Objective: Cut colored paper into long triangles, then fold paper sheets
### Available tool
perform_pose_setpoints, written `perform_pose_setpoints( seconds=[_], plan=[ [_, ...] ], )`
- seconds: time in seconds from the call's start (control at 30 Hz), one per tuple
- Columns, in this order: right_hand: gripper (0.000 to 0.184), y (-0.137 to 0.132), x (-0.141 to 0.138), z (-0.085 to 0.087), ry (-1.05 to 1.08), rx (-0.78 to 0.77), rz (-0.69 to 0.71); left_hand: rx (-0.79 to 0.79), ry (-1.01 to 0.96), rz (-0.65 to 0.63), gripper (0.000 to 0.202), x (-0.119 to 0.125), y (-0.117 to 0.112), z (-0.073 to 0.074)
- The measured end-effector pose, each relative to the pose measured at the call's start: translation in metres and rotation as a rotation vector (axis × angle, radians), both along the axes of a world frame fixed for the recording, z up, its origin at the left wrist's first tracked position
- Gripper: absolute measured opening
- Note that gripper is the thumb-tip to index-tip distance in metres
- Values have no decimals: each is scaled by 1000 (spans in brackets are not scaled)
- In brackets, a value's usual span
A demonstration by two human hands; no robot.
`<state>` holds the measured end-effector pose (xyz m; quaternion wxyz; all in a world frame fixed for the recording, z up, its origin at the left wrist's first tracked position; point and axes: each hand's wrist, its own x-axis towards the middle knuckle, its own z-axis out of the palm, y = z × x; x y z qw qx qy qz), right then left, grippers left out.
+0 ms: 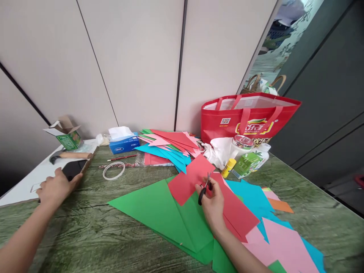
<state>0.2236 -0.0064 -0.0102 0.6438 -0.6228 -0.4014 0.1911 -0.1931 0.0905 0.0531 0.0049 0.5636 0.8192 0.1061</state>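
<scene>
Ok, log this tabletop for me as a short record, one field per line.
Left hand: left hand on the dark phone, at the table's left side
Right hand: right hand holding black-handled scissors
Under the scissors: red paper, partly covering green paper
Behind: blue tissue box, pile of coloured paper
Beyond right hand: yellow glue stick, red bag
Surface: wood-grain table

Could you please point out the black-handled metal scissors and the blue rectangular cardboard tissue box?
Black-handled metal scissors (pixel 203 193): head view, on a black handle.
Blue rectangular cardboard tissue box (pixel 124 145): head view, on its front face.
</scene>
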Motion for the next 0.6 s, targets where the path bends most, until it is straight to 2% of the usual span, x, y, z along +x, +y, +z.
perform_pose_setpoints(
  seconds=[0.13,0.33,0.5,0.57,0.6],
  plan=[
    [32,3,2,-6,43,2,28,-55,-30,18,86,-5,14,-2],
    [34,4,1,-4,55,1,50,10,-79,22,77,-3,27,0],
    [34,4,0,-5,163,14,56,-77,12,-16,86,2,24,9],
    [34,5,1,-7,227,41,64,-62,62,-32,82,13,18,10],
    [34,6,2,-8,248,51,69,-3,95,-16,77,21,14,10]
  ],
)
